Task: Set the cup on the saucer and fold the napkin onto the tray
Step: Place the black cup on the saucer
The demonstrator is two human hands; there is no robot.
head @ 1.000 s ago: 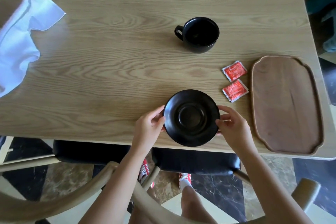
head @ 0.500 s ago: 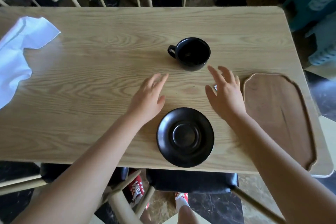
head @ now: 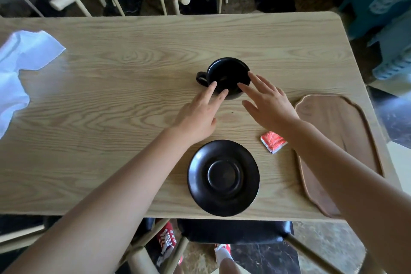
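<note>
Both hands reach over the wooden surface (head: pixel 111 100) toward one black cup (head: pixel 229 73). Left hand (head: pixel 198 115) has its fingers spread and extended, tips at the cup's near rim, nothing gripped. Right hand (head: pixel 269 104) is likewise spread wide, fingertips over the cup's right rim, holding nothing. Whether the fingers touch the cup I cannot tell.

One cup stands upright, handle pointing left. One black saucer (head: pixel 223 178) lies bare near the front edge, apart from the cup. One white napkin (head: pixel 20 73) lies crumpled at the far left, partly cut off by the frame. One brown wooden tray (head: pixel 347 122) sits at the right, partly covered by the right forearm. One red sachet (head: pixel 273 141) shows between saucer and tray; its print is too small to read.
</note>
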